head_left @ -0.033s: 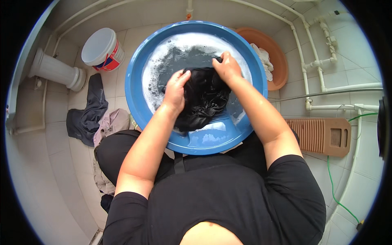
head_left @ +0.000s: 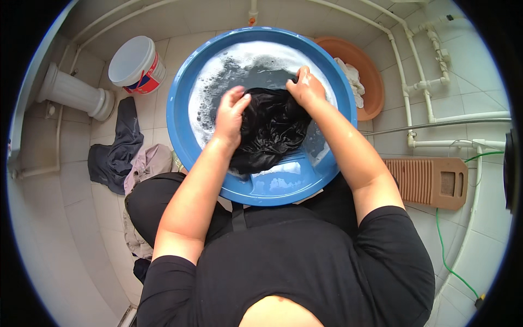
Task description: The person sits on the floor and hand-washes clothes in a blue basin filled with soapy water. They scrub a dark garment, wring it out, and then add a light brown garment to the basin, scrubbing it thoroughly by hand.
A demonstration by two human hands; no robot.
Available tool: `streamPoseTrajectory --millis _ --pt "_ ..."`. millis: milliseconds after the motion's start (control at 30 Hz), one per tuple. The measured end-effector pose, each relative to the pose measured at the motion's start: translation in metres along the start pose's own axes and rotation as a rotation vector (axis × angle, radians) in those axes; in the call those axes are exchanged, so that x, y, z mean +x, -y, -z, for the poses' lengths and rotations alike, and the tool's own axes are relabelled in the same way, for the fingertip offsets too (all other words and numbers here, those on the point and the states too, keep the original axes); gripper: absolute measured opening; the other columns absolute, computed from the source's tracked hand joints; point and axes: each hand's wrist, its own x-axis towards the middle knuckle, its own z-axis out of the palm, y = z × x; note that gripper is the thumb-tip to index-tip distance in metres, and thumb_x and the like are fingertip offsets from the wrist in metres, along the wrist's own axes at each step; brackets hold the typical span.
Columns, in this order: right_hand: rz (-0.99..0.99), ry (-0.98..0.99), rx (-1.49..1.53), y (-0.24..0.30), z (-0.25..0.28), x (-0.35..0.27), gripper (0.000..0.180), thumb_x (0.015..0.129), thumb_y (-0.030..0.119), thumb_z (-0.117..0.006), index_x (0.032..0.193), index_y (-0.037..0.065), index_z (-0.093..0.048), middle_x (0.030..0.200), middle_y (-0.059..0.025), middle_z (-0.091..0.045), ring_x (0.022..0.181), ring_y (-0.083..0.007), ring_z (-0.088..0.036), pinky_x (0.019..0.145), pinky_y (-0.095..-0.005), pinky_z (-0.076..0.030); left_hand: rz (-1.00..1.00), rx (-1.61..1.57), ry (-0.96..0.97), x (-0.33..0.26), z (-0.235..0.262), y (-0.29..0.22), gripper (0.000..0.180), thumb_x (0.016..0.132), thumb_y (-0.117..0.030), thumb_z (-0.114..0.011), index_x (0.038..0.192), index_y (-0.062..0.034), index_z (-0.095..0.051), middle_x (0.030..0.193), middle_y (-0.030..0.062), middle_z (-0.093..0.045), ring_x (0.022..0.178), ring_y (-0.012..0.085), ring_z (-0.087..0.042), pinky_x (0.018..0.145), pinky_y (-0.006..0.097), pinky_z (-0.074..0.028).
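Observation:
A soaked black garment [head_left: 275, 128] lies bunched over the ridged near slope of a blue basin [head_left: 180, 131], partly in grey, sudsy water [head_left: 239, 82]. At the garment's left edge is my left hand [head_left: 231, 114], its thumb and slightly blurred fingers apart. My right hand [head_left: 306, 90] is at the upper right corner, its fingers curled over the wet cloth. Its fingertips are partly hidden. White foam [head_left: 204, 98] rings the water along the basin's far and left sides.
A white bucket [head_left: 131, 61] stands at the far left near a white pedestal [head_left: 76, 94]. Dark clothing [head_left: 117, 152] and a pinkish garment [head_left: 148, 163] lie on the left floor. To the right are an orange basin [head_left: 373, 82] with white cloth [head_left: 350, 79], a brown washboard [head_left: 422, 180] and pipes [head_left: 406, 92].
My left hand's fingers have loosened and lifted from the cloth edge. My right hand has shifted slightly, and the garment lies a little more spread to the right.

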Motion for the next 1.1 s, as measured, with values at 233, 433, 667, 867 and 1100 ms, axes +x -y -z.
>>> streamPoseTrajectory --millis 233,433,667,867,1100 --pt "0.423 0.136 -0.404 0.006 -0.008 0.011 0.031 0.078 0.013 -0.052 0.108 0.005 -0.053 0.1 -0.0148 -0.062 0.094 -0.0333 -0.058 0.084 -0.0409 -0.046 0.425 0.363 -0.588 0.011 0.052 0.051 0.074 0.066 -0.02 -0.071 0.127 -0.0003 -0.035 0.125 0.0219 -0.041 0.115 0.0318 -0.043 0.094 0.039 -0.037" --pt "0.565 0.41 -0.224 0.037 -0.022 -0.017 0.045 0.08 0.046 -0.055 0.109 0.012 -0.058 0.108 -0.0119 -0.059 0.102 -0.0302 -0.055 0.085 -0.0397 -0.044 0.1 -0.104 -0.336 0.004 0.048 0.022 0.053 0.078 -0.001 -0.058 0.127 0.0031 -0.037 0.124 0.0189 -0.046 0.115 0.0248 -0.045 0.096 0.035 -0.037" --pt "0.157 0.538 -0.525 0.001 0.003 0.011 0.042 0.077 0.037 -0.058 0.105 0.005 -0.061 0.105 -0.0159 -0.061 0.1 -0.0289 -0.057 0.084 -0.0374 -0.046 0.041 0.494 -0.492 0.004 0.051 0.029 0.073 0.069 -0.02 -0.069 0.131 -0.002 -0.035 0.13 0.021 -0.039 0.12 0.0283 -0.04 0.1 0.037 -0.031" --pt "0.683 0.138 -0.124 0.048 -0.016 0.008 0.043 0.074 0.014 -0.059 0.116 0.01 -0.052 0.117 -0.0123 -0.054 0.108 -0.0289 -0.051 0.09 -0.0388 -0.043 0.763 -0.222 -0.25 -0.009 0.042 0.025 0.04 0.071 -0.005 -0.067 0.106 0.0029 -0.051 0.097 0.0177 -0.06 0.085 0.0292 -0.061 0.072 0.045 -0.052" --pt "0.29 0.346 -0.067 0.032 -0.059 0.012 0.061 0.071 0.042 -0.066 0.122 0.013 -0.047 0.113 -0.0122 -0.057 0.104 -0.0284 -0.055 0.086 -0.0392 -0.044 0.156 0.034 -0.36 -0.003 0.043 0.029 0.044 0.068 0.006 -0.065 0.109 0.0038 -0.048 0.096 0.0149 -0.06 0.083 0.0241 -0.06 0.073 0.036 -0.051"
